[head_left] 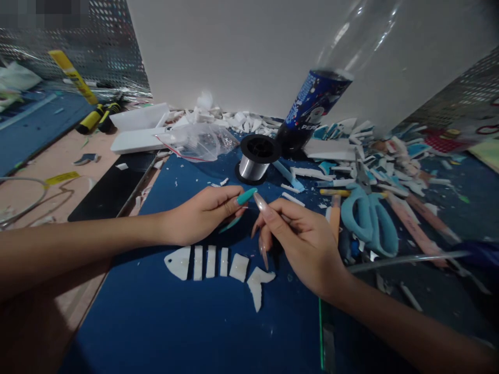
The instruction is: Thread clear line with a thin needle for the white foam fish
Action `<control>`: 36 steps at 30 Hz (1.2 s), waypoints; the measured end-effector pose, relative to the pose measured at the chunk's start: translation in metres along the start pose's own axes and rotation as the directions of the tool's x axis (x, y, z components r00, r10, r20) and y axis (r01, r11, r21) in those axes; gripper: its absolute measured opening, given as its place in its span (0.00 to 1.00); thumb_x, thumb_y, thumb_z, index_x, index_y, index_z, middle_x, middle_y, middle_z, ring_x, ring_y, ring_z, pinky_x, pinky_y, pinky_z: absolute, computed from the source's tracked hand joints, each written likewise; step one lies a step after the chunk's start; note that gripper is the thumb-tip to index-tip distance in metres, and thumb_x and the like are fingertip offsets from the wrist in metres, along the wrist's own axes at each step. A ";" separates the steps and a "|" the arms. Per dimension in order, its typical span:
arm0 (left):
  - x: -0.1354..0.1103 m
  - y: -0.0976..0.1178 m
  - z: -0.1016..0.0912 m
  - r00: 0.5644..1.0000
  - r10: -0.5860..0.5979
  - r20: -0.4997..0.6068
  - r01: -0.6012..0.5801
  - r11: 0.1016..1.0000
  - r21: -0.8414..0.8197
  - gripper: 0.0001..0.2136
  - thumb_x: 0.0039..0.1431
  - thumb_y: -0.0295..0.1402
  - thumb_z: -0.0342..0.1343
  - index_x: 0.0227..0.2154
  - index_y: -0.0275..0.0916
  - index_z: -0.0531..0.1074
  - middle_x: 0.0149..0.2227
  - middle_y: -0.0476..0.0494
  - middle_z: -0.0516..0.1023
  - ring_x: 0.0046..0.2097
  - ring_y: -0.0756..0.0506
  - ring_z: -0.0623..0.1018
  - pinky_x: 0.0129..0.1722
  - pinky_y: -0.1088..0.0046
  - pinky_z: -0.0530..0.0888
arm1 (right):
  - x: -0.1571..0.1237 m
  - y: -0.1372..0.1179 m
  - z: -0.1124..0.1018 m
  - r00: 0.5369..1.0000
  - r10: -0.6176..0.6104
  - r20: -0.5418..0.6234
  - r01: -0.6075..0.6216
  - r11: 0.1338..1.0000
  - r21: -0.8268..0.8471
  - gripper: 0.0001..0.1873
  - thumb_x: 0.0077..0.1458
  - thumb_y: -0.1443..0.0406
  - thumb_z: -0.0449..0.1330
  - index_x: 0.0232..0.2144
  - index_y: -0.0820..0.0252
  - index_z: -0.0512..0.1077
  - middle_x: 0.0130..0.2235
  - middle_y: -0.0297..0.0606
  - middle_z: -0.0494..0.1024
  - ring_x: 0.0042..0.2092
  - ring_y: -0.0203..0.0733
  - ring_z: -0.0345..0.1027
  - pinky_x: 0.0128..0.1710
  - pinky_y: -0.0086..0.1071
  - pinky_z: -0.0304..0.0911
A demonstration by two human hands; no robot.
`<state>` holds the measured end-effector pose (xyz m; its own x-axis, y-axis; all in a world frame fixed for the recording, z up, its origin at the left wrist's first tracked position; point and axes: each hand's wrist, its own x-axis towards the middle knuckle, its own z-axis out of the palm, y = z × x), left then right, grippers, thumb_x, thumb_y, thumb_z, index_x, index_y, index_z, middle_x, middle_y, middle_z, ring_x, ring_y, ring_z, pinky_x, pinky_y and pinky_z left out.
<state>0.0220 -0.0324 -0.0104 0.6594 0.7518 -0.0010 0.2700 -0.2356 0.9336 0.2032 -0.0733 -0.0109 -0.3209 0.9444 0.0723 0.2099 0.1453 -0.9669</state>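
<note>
My left hand [205, 214], with long teal nails, is closed in a pinch above the blue mat [187, 327]. Facing it, my right hand [302, 236] has its thumb and forefinger pinched, their tips meeting the left thumbnail. Whatever lies between the fingers is too thin or hidden to name. Below the hands, white foam-like pieces form a fish in a row: a head with a small hole [179, 263], several strips [211, 261], a squarish piece [239, 267] and a forked tail [257, 286]. Just beyond the hands stands a black-ended spool [252, 169] wound with clear line.
A tilted-looking Pepsi bottle [312, 106] stands behind the spool. On the right lie blue-handled scissors [358, 213] among white and blue scraps. A plastic bag [198, 141], white offcuts [245, 121], a black slab [113, 189] and yellow-black tools [91, 118] lie left and back.
</note>
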 end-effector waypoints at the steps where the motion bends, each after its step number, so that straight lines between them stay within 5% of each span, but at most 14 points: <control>1: 0.000 0.000 0.000 1.000 -0.007 0.002 0.007 1.000 -0.005 0.13 0.65 0.35 0.39 0.27 0.36 0.61 0.23 0.53 0.59 0.24 0.55 0.59 0.24 0.80 0.60 | 0.000 0.000 0.000 1.000 -0.004 -0.001 0.004 1.000 -0.005 0.15 0.61 0.60 0.51 0.25 0.60 0.67 0.17 0.29 0.67 0.18 0.30 0.62 0.19 0.26 0.60; 36: -0.001 -0.003 0.000 1.000 -0.021 0.006 0.021 1.000 -0.022 0.13 0.65 0.36 0.40 0.28 0.36 0.62 0.23 0.54 0.59 0.24 0.55 0.59 0.25 0.79 0.59 | -0.002 0.000 0.000 1.000 0.000 -0.008 0.000 1.000 0.016 0.15 0.61 0.60 0.51 0.24 0.61 0.67 0.17 0.29 0.67 0.17 0.30 0.62 0.17 0.25 0.59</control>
<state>0.0202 -0.0325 -0.0126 0.6577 0.7530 -0.0223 0.2683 -0.2065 0.9409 0.2041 -0.0751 -0.0115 -0.3131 0.9468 0.0741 0.1949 0.1404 -0.9707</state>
